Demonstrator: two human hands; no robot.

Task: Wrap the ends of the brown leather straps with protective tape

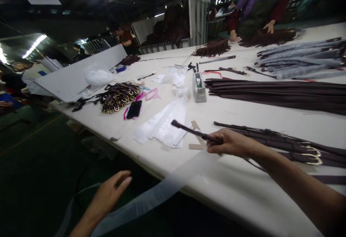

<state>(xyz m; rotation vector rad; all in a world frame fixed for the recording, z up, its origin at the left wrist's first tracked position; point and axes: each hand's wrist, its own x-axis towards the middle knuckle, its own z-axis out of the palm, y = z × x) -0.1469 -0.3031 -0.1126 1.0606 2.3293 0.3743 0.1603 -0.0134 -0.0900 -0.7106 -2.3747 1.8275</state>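
Observation:
My right hand (229, 142) is closed round a dark brown leather strap (189, 129), its free end pointing left above the table. Below it, a long translucent plastic sleeve (162, 190) runs over the table edge and down to the lower left. My left hand (109, 192) hangs off the table's front side beside the sleeve, thumb and fingers apart, with nothing seen between them. Under my right forearm lie dark belts (286, 141) with gold buckles (313, 154). Flat beige card pieces (196, 146) rest just left of my right hand.
White plastic sleeves (164, 125) and a tape dispenser (200, 89) stand mid-table. Farther left are a heap of buckled straps (119, 98) and a phone (134, 110). Long brown straps (275, 93) and wrapped belts (300, 58) fill the right. A co-worker (256, 10) handles brown pieces across the table.

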